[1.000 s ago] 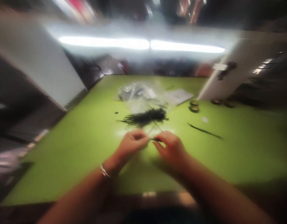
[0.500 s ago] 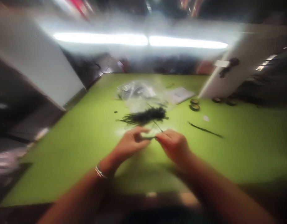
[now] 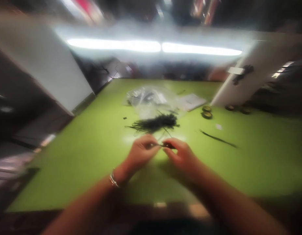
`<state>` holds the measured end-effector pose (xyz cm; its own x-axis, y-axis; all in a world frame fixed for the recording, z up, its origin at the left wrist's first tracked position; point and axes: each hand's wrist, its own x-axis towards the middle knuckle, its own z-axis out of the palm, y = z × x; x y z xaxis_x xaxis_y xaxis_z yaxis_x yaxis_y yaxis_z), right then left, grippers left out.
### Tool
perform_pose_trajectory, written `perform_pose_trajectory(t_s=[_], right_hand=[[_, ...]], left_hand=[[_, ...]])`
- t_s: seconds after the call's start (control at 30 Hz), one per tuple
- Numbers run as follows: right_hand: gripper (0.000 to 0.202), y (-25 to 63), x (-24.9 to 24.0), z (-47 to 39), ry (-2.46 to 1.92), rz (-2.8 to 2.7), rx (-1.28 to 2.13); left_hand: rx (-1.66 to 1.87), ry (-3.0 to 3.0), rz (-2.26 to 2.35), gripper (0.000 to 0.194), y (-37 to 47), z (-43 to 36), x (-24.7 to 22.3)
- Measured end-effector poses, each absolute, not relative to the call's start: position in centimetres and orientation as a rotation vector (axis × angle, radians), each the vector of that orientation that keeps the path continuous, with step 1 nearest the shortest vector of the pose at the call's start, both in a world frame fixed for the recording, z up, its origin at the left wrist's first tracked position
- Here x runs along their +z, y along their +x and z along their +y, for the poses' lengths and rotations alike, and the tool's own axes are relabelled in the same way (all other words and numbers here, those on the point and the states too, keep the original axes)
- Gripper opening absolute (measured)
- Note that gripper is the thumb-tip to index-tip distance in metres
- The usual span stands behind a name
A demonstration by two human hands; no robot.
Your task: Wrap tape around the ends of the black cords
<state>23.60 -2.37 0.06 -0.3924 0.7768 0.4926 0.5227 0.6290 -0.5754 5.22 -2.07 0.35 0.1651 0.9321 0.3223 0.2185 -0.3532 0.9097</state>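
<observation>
My left hand (image 3: 141, 151), with a bracelet (image 3: 113, 179) at its wrist, is closed in a pinch on one end of a thin black cable (image 3: 161, 145). Facing it, my right hand (image 3: 181, 152) grips the cable's other side between thumb and forefinger. Fingertips of both hands are almost touching, so most of the held piece is hidden. Just beyond them lies a tangled bundle of black cables (image 3: 156, 122) on the green tabletop (image 3: 92, 166). A thin strand runs from the bundle toward my right hand.
Behind the bundle lies a clear plastic bag (image 3: 147, 97), with a white paper pad (image 3: 192, 101) beside it. Rolls of black tape (image 3: 206, 115) sit at the right, near a single loose cable (image 3: 218, 138). A white panel (image 3: 236, 83) rises at the right, another (image 3: 67, 75) at the left.
My left thumb and fingers, apart before, have closed on the cable. My right fingers have shifted their grip and opened slightly around it. The whole view has shifted a little.
</observation>
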Motion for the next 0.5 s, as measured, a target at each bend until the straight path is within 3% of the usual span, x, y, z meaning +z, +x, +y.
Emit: perform_pose_trajectory(t_s=[0.23, 0.3, 0.37, 0.5], right_hand=[[0.025, 24.0, 1.2, -2.1, -1.098, -2.115, 0.928], [0.025, 24.1, 1.5, -2.1, -1.120, -2.045, 0.976], [0.024, 24.1, 1.5, -2.2, -1.124, -1.999, 0.906], [0.013, 24.0, 0.9, -2.6, -1.020, -1.998, 0.443]], left_hand=[[1.156, 1.997, 1.017, 0.004, 5.0, -1.9, 0.1], [1.114, 1.885, 1.033, 0.021, 4.8, -1.8, 0.2], [1.039, 1.732, 1.084, 0.036, 4.6, -1.7, 0.3], [0.836, 1.365, 1.036, 0.027, 4.2, -1.4, 0.5]])
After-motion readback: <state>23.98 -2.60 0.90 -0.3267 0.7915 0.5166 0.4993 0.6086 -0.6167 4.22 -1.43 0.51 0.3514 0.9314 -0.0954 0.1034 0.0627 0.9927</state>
